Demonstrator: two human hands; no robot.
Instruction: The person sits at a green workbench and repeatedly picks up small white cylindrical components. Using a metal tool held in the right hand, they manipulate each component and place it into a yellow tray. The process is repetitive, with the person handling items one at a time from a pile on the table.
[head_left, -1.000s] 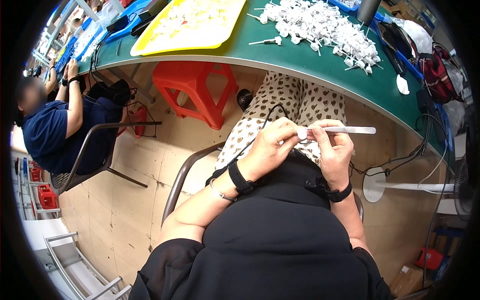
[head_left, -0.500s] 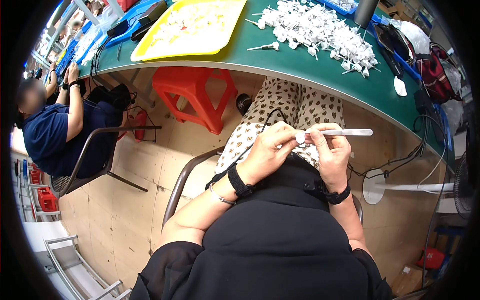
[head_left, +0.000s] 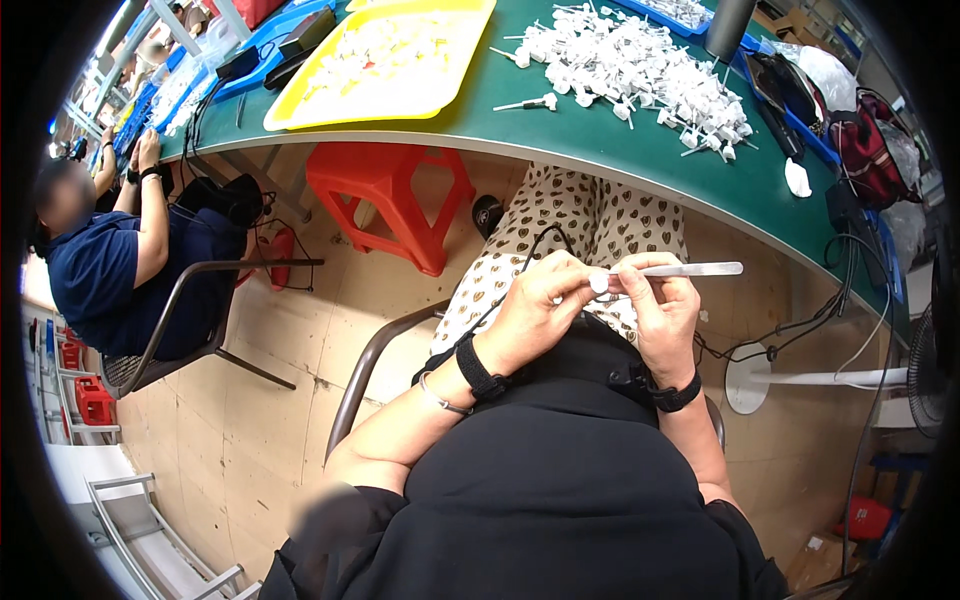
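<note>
Above my lap, my left hand (head_left: 540, 300) pinches a small white plastic part (head_left: 599, 284) between thumb and fingertips. My right hand (head_left: 662, 312) is closed around a slim, flat silver handle (head_left: 712, 269) with a rounded end, which sticks out to the right. Its working tip is hidden by my fingers, close to the white part, so I cannot tell its exact kind. My fingertips nearly meet at the part. Beyond my knees, a heap of similar white plastic pieces with thin stems (head_left: 640, 75) lies on the green table (head_left: 440, 150).
A yellow tray (head_left: 400, 116) holding small white pieces sits left of the heap. A red stool (head_left: 365, 170) stands under the table. To the left, a person in dark blue (head_left: 100, 255) sits working. Cables (head_left: 855, 260) and a fan stand (head_left: 750, 378) are on my right.
Both hands stay nearly in place, with the white part and the silver tool still held. The silver handle has tilted very slightly. The view has shifted a little.
</note>
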